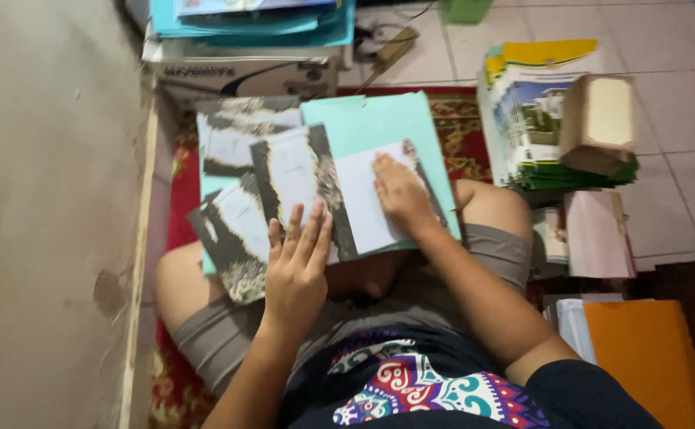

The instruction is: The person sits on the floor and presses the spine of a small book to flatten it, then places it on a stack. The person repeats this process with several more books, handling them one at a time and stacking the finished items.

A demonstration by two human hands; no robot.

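The person sits cross-legged on a red patterned rug (179, 184), with a spread of printed sheets across the lap. The left hand (296, 266) lies flat, fingers a little apart, on a dark-bordered white sheet (292, 171); it clamps nothing, only presses down. The right hand (399, 196) rests palm down, fingers together, on a white page (363, 208) that lies on a pale turquoise sheet (383, 127); it too grips nothing.

Just left of the left hand a second dark-bordered sheet (232, 234) juts out, its corner over the knee. Beyond both hands, further from the body, a third dark-bordered sheet (240, 131) fans away, touching the turquoise one.

Further out from the hands stands a white cardboard box (244, 75) (its inside cannot be seen) bearing a pile of blue folders (252, 20) on top. To the right of the right hand, well apart, a tall stack of green-edged booklets (526, 111) sits on the tiled floor (681, 143), with a small brown block of paper (599, 119) leaning on it. Nearer the body on that side lie pinkish sheets (598, 234) and an orange folder (649, 357).

To the left of the left hand a plain wall (46, 214) closes that side, near the knee. The open room lies to the right and beyond the booklets, where bare tile shows.
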